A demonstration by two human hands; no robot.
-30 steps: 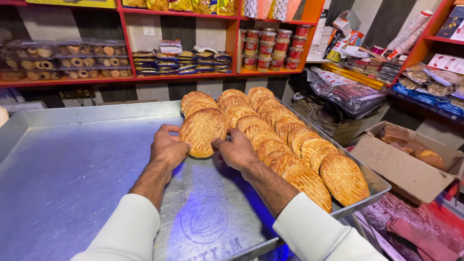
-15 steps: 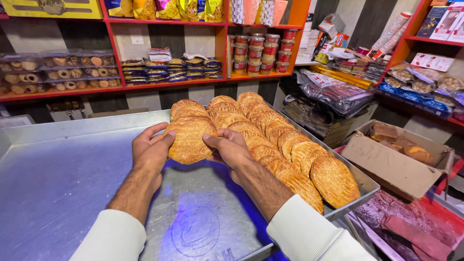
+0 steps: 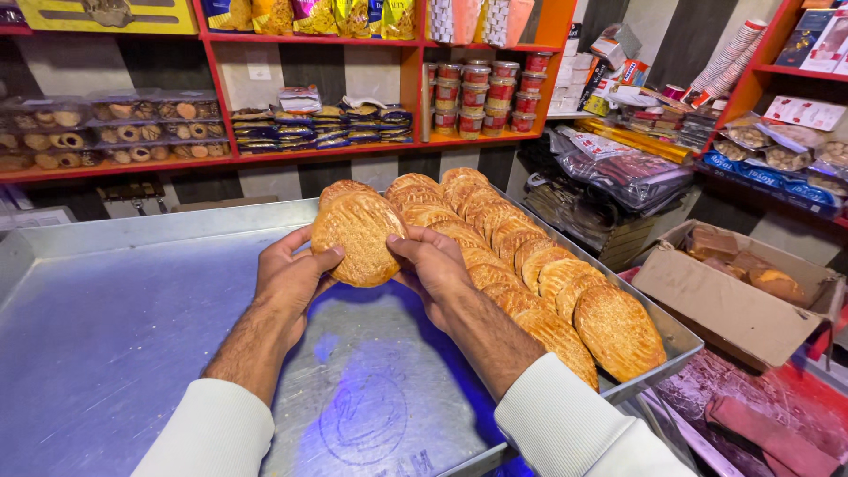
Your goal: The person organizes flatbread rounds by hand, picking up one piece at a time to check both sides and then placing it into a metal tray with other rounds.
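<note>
Round, ridged golden flatbread [image 3: 358, 238] clasped between left hand [image 3: 291, 278] and right hand [image 3: 437, 269] fingers, above scuffed metal tray [image 3: 106, 327].

Golden-brown round flatbread [image 3: 358, 238], scored with curved ridges and speckled; dull grey metal tray [image 3: 106, 327], faintly scratched; bright red shelves [image 3: 309, 40]; white sleeves [image 3: 212, 437].

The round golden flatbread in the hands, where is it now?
In the head view, the round golden flatbread is centre-left, held between left hand and right hand, above the metal tray.
</note>
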